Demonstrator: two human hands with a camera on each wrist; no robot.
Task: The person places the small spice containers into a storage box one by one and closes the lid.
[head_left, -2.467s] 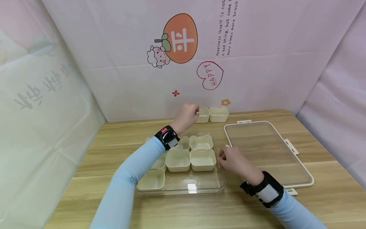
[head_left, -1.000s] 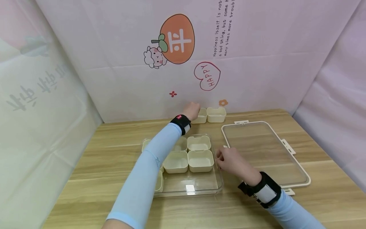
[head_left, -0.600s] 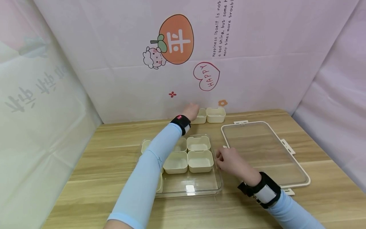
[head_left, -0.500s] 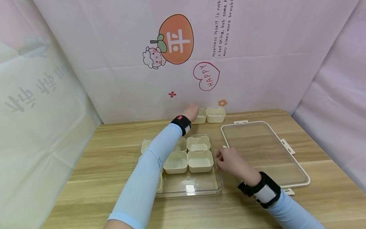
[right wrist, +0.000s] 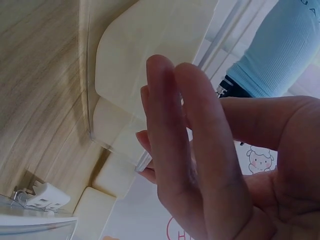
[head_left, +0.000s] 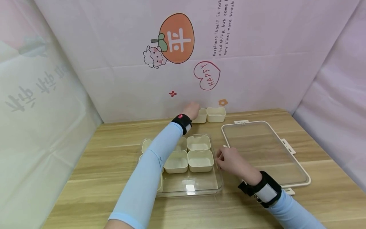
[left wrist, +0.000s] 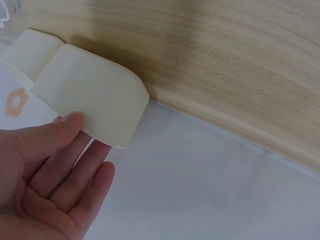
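Observation:
At the back of the table, my left hand (head_left: 191,110) pinches the rim of a small cream box (left wrist: 90,90), thumb against its outer wall and fingers curled over behind. A second cream box (head_left: 216,115) stands beside it. My right hand (head_left: 230,159) holds the right rim of a clear plastic bin (head_left: 197,191) with curled fingers. Its fingertips (right wrist: 160,65) overlap the bin's wall in the right wrist view. Inside the bin sit several cream boxes, among them one cream box (head_left: 200,161) near the right wall. My left forearm hides part of the bin.
A clear lid (head_left: 263,152) with a white frame and clips lies on the table at the right. The wooden table (head_left: 94,171) meets a printed white cloth (head_left: 123,92) close behind the two back boxes. More cloth hangs at both sides.
My left hand has reached farther back and slightly right to the box since the earliest frame, and has stayed there over the last second. My right hand keeps its place at the bin's rim.

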